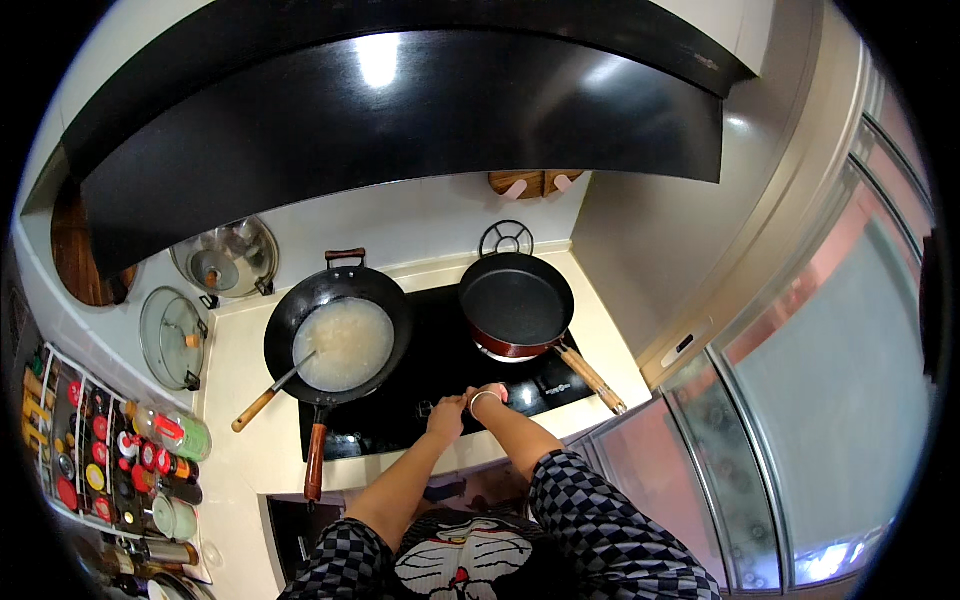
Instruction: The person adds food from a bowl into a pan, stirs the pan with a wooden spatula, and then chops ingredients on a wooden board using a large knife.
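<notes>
My left hand [446, 415] and my right hand [484, 395] meet above the front of the black cooktop [432, 330], between the two pans. Both look closed, their fingertips close together; whatever may be in them is too small to make out. A light band circles my right wrist. To the left, a black wok [280, 320] holds cloudy, pale liquid [345, 345]. A wooden-handled utensil [262, 401] leans in it, its lower end under the liquid. On the right burner sits a frying pan [516, 298] with a dark, bare inside and a red outside.
The wok's handle [316, 460] juts over the front edge, and the frying pan's wooden handle [592, 380] points front right. A black range hood [400, 120] hangs overhead. Lids [172, 335] lean at the left wall, near a rack of seasoning bottles [100, 450].
</notes>
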